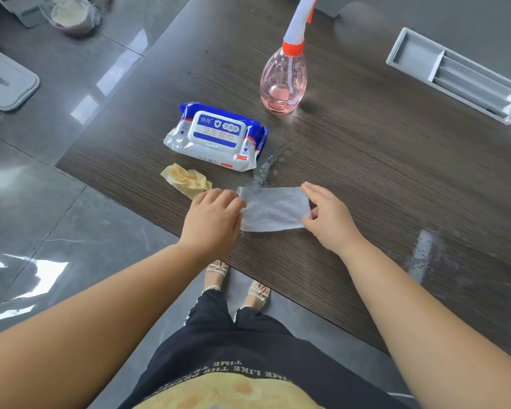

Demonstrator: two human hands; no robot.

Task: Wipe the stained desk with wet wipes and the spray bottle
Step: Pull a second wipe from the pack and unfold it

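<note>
The left grip [216, 219] and right grip [328, 219] each pinch 1 short edge of a fresh wipe [273, 211], fingers curled on it, stretching it flat over the desk [396, 178] just in front of the wipes pack [219, 135]. A wet smear [264, 168] sits at that pack's near right corner. The spray bottle [282, 81] stands behind the pack, and a crumpled yellowed wipe [186, 178] lies at its near left. Pulled this taut, I'd say the thin sheet could tear, or a wide sweep could drag the dirty wipe along.
</note>
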